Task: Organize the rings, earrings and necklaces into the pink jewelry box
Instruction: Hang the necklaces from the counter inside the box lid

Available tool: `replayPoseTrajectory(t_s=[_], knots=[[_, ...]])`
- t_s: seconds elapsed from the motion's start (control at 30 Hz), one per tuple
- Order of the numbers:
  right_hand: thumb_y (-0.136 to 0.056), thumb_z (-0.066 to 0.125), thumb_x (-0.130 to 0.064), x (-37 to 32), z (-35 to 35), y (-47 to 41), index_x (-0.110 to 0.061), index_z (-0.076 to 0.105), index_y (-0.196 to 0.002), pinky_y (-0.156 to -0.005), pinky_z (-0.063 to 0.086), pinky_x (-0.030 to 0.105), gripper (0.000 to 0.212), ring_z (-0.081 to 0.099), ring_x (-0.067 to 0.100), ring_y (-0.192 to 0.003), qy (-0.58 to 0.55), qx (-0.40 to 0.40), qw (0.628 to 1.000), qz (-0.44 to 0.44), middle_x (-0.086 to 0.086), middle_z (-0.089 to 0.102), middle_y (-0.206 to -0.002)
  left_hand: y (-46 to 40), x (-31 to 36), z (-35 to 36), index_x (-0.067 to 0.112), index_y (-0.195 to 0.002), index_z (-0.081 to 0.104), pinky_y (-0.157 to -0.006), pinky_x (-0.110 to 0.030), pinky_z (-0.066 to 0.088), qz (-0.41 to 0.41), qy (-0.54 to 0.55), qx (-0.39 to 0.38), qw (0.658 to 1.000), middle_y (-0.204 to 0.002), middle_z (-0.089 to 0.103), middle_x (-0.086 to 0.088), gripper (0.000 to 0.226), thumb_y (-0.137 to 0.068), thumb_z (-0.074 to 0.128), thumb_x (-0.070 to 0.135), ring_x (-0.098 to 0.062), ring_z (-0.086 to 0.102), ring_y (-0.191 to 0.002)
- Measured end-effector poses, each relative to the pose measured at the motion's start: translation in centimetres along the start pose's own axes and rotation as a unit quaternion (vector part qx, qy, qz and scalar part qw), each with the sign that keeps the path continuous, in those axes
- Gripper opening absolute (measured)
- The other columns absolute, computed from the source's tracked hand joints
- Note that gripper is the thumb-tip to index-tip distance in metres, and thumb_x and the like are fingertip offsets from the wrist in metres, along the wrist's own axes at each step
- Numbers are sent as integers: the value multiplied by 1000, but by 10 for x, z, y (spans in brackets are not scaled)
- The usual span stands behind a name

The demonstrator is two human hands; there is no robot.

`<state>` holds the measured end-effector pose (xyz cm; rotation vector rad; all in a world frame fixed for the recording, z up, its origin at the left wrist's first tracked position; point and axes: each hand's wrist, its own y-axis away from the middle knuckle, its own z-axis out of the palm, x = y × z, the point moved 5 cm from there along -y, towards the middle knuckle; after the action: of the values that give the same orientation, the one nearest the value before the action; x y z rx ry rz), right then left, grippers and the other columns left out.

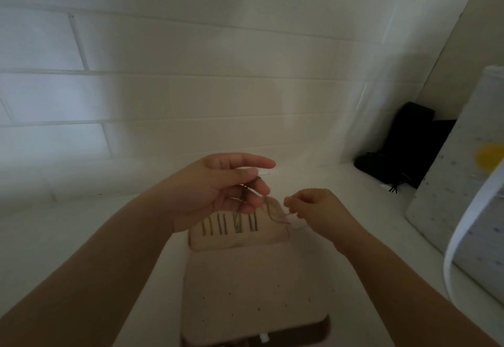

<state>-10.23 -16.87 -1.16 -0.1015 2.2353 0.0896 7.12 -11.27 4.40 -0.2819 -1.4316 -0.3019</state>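
Presently, necklace (275,214): a thin chain is held taut-to-slack between both hands, above the far right corner of the pink jewelry box (245,286), which lies open on the desk (81,237).
Left hand (218,191): chain pinched at thumb and fingertips, forefinger extended.
Right hand (313,207): curled, chain end pinched.
Handling: judged very light, limp, tangle-prone; best taken near the ends.

We cannot trace the blurred thin chain (275,217) between our hands, and the pink jewelry box (253,292) below them leaves the bottom edge.
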Motion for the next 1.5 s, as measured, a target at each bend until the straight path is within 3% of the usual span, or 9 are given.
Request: replayPoseTrajectory(t_s=[0.1, 0.27, 0.43, 0.73, 0.9, 1.07, 1.27, 1.37, 1.5], knots=[[-90, 51, -34, -27, -1, 9, -19, 71, -80, -62, 44, 18, 27, 60, 5, -67, -34, 14, 995, -96, -5, 67, -70, -4, 1, 6, 15, -104, 65, -58, -22, 52, -1, -27, -8, 1000, -73, 69, -2, 25, -90, 45, 10, -13, 64, -64], [-95, 34, -39, -54, 15, 23, -12, 68, -86, -75, 56, 26, 44, 67, 16, -70, -311, -163, 933, -77, 3, 69, -73, -7, 0, 6, 14, -103, 65, -72, -26, 58, 3, -28, 15, 1000, -86, 73, -5, 25, -90, 46, 4, -16, 69, -80], [-91, 49, -32, -47, 7, 21, -14, 62, -70, -56, 42, 23, 30, 41, 10, -49, -256, -173, 948, -77, -1, 46, -52, -2, -5, -8, 12, -103, 64, -79, -30, 58, -13, -18, 51, 998, -88, 74, -6, 25, -90, 46, 1, -17, 70, -82], [-91, 51, -29, -50, -12, 8, -15, 59, -69, -48, 38, 23, 27, 38, 12, -47, -299, -155, 939, -74, 0, 49, -53, 6, -32, -19, 13, -101, 65, -78, -28, 58, -65, -73, 59, 993, -84, 75, -5, 22, -88, 51, 2, -14, 70, -75], [-89, 53, -32, -54, -8, 14, -17, 63, -68, -42, 30, 19, 28, 33, 7, -42, -155, -180, 968, -80, -3, 46, -50, -5, -27, -2, 25, -106, 65, -79, -16, 53, -19, -199, 74, 977, -99, 73, 6, 22, -87, 59, 17, -7, 67, -93], [-90, 53, -33, -61, -5, 14, -16, 63, -68, -40, 27, 18, 29, 32, 4, -36, -108, -170, 976, -85, -5, 42, -46, -13, -10, 6, 30, -108, 63, -88, -23, 47, 50, -283, 110, 951, -103, 69, 15, 24, -84, 61, 22, 0, 63, -99], [-87, 56, -36, -65, -8, 17, -13, 65, -71, -42, 30, 20, 30, 33, 6, -37, -95, -183, 974, -90, -6, 41, -43, -10, -12, 7, 26, -102, 67, -87, -39, 50, 36, -242, 91, 965, -84, 76, 4, 19, -84, 62, 25, -26, 70, -85], [-86, 57, -40, -64, -12, 16, -16, 58, -63, -44, 32, 21, 33, 32, 9, -39, -105, -187, 973, -82, -7, 41, -41, -10, -17, 0, 15, -90, 70, -75, -20, 55, 33, -187, 108, 976, -68, 74, 2, 11, -84, 61, 12, -6, 69, -69], [-89, 54, -34, -63, -20, 9, -16, 53, -65, -44, 31, 20, 30, 31, 9, -41, -178, -175, 965, -79, -4, 41, -47, -7, -27, -13, 13, -81, 70, -75, -25, 56, 2, -173, 129, 976, -63, 73, 2, 10, -84, 61, 8, -7, 68, -65]])
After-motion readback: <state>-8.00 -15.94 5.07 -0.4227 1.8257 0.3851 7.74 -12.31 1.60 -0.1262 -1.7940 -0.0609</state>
